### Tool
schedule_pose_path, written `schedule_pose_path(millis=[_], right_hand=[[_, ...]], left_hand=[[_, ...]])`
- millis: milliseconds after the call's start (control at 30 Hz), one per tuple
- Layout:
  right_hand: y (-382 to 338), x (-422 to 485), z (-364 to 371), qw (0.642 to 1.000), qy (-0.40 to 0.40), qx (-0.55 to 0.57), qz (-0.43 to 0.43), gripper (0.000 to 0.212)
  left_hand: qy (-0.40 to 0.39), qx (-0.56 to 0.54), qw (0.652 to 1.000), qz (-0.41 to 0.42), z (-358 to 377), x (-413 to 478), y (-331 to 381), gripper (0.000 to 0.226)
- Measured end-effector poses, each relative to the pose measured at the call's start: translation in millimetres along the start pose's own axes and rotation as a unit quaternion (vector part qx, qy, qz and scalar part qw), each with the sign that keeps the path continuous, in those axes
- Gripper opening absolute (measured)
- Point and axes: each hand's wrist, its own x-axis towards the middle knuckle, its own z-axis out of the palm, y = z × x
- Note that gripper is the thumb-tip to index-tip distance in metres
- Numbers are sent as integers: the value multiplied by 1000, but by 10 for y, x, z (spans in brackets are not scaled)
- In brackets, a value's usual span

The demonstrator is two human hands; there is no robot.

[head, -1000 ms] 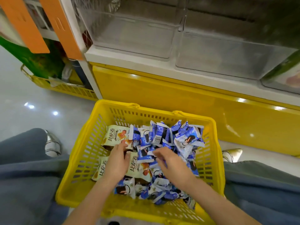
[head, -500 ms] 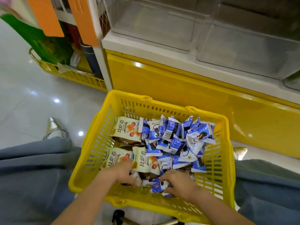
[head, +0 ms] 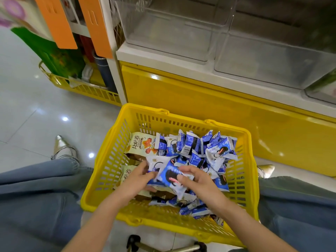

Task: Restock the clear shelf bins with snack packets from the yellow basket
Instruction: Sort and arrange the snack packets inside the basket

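Observation:
A yellow basket (head: 116, 151) stands on the floor between my knees, filled with several blue-and-white snack packets (head: 189, 144) and a few cream packets (head: 141, 144) on its left side. My left hand (head: 138, 176) and my right hand (head: 195, 180) grip a bunch of blue-and-white packets (head: 168, 174) between them, raised above the pile. Clear shelf bins (head: 169, 31) (head: 272, 60) sit above on a white shelf, and no packets show in them.
The shelf unit has a yellow base panel (head: 209, 99) right behind the basket. A second yellow basket (head: 81, 88) with green packaging stands at the left, under orange tags (head: 56, 22). My knees flank the basket; a metal cart frame (head: 163, 247) lies below.
Both hands were digging low in the near end of the basket; now they have come up together holding a bunch of blue-and-white packets. The camera has tilted slightly.

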Motion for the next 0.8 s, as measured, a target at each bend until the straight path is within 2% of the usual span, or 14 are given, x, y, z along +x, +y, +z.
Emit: schedule_pose_path(millis=[67,133,233,300,433,467,533,633,800], right_hand=[[-44,4,101,996,45,80,12,18],[-62,4,189,992,87,95,5,16],[-20,-9,287,995,82,32,-47,3],[47,-17,302,995,58,-28,-81,8],[373,71,84,980,88,-169,-48,5],[502,106,17,973,77,-216,-17,8],[749,170,-57,952,33,-300,44,29],[928,233,-10,921,-15,-384,64,42],[855,303,68,891,-6,-453,28,21]], left_hand=[[-16,-103,995,-8,145,-100,14,7],[-46,-159,986,-12,212,-145,-17,36],[-69,-126,990,8,230,-193,-76,59],[-44,-75,996,10,223,-201,-100,72],[15,-43,999,1,163,-178,-110,56],[17,-43,999,-1,149,-174,-105,53],[25,-44,999,0,131,-160,-106,49],[47,-46,998,0,116,-147,-104,48],[68,-60,996,-4,86,-128,-142,48]])
